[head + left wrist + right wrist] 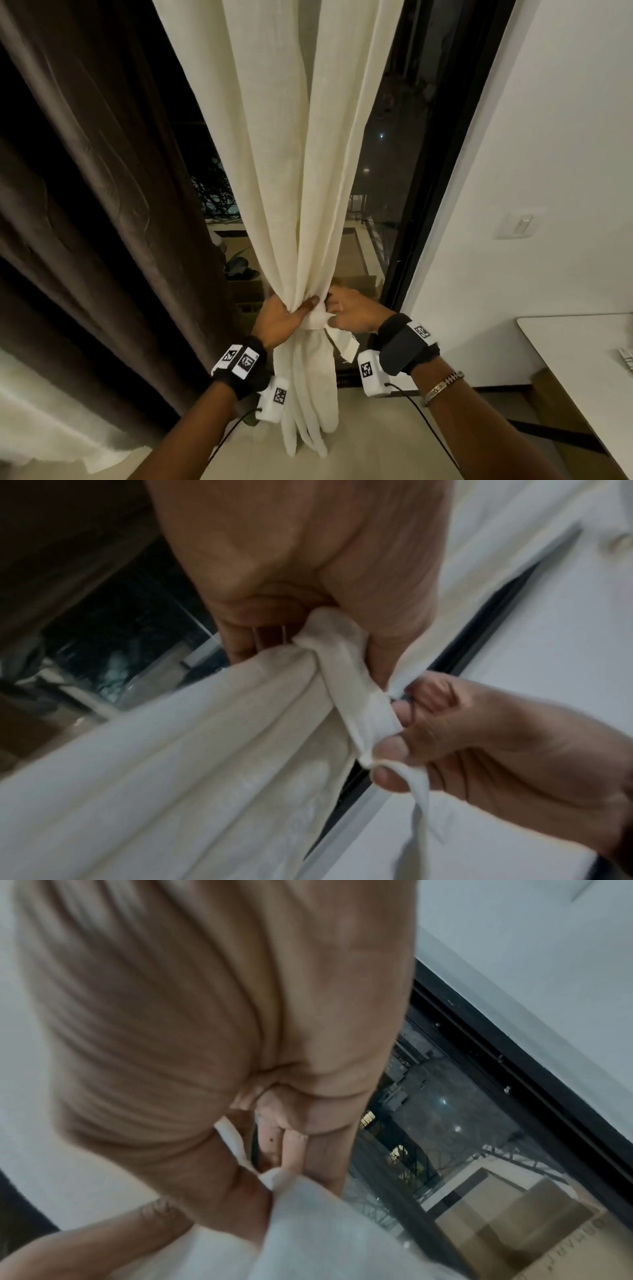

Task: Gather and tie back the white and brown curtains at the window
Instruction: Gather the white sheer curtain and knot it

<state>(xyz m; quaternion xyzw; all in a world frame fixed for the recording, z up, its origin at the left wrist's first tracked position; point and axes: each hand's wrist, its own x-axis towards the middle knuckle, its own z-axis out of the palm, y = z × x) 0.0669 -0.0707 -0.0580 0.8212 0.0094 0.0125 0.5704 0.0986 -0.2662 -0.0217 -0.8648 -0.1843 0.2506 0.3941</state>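
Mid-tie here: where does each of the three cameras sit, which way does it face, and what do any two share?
Head: on the head, looking forward and down at the white curtain before the window; both forearms show.
Left wrist: along the left hand gripping the bunched curtain; the right hand pinches the tie strip.
Right wrist: along the right hand, toward the window glass.
All three share the white curtain.

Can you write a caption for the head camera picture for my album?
Left hand grips the bunched white curtain while the right hand pulls the tie around it.
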